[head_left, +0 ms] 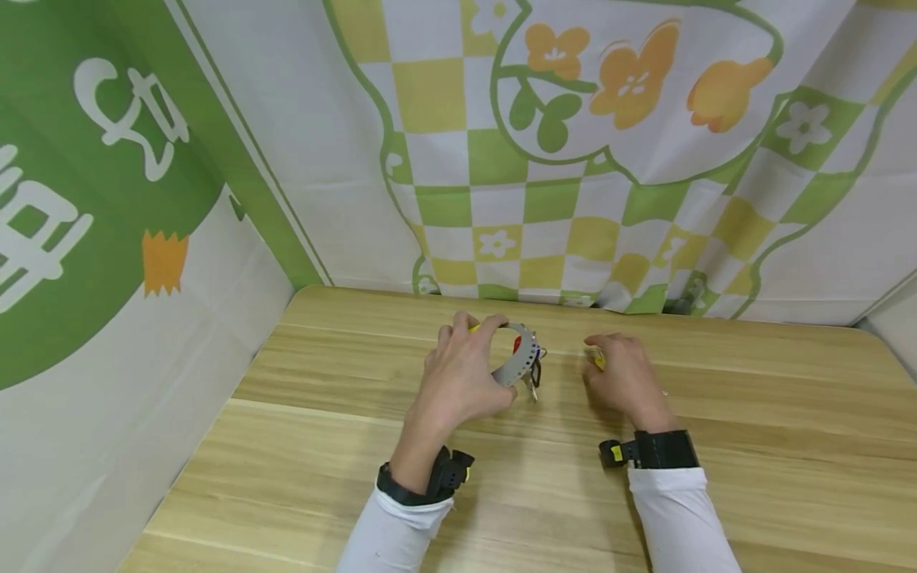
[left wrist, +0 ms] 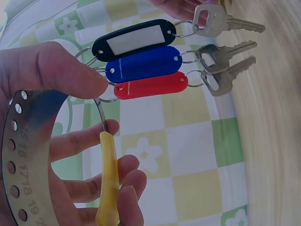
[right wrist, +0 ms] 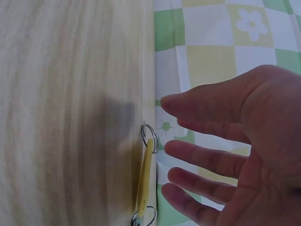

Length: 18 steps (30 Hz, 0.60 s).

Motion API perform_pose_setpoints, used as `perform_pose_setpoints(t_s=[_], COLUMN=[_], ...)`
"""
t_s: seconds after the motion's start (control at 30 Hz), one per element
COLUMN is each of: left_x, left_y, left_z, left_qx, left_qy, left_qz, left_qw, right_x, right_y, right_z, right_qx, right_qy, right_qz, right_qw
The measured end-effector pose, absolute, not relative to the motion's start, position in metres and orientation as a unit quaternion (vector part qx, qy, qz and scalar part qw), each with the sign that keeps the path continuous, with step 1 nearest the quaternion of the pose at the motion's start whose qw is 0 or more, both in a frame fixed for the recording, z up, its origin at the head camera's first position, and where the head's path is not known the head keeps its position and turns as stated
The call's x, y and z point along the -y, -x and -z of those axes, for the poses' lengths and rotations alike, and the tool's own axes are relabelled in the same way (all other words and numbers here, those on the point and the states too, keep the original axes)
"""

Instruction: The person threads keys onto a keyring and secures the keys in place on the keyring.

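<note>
My left hand (head_left: 458, 370) grips a round key ring holder above the table, thumb on one side and fingers on the other. Its grey metal band (left wrist: 26, 165) has numbered holes, and a yellow grip (left wrist: 108, 174) lies against the fingers. Black (left wrist: 134, 40), blue (left wrist: 143, 64) and red (left wrist: 150, 85) key tags hang from it, each with a silver key. Lying on the table is a yellow key tag (right wrist: 145, 179) with metal rings at both ends. My right hand (right wrist: 221, 146) is just beside this tag, its fingers extended and apart from it.
The wooden table (head_left: 322, 469) reaches back to a checked, flowered curtain (head_left: 573, 207) behind its far edge. A white and green cloth wall (head_left: 208, 334) runs along the left. Both wrists wear black straps with small cameras (head_left: 451, 469).
</note>
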<state>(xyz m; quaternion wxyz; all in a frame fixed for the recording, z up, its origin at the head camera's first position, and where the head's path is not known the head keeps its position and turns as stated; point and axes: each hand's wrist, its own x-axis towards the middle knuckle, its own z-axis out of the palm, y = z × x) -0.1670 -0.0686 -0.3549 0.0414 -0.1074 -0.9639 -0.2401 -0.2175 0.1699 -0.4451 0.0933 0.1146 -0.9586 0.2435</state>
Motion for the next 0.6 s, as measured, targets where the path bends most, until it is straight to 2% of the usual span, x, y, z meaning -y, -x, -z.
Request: perform_pose_setpoints(t_s=[0.6], left_x=[0.0690], left_y=[0.1658], left_z=[0.3538], left_qx=[0.965], left_qy=[0.105], left_qz=[0.238], left_qw=[0.040], right_x=[-0.1674], right_y=[0.2174], right_z=[0.4524], right_qx=[0.967], right_qy=[-0.135], right_qz=[-0.207], right_qw=[0.061])
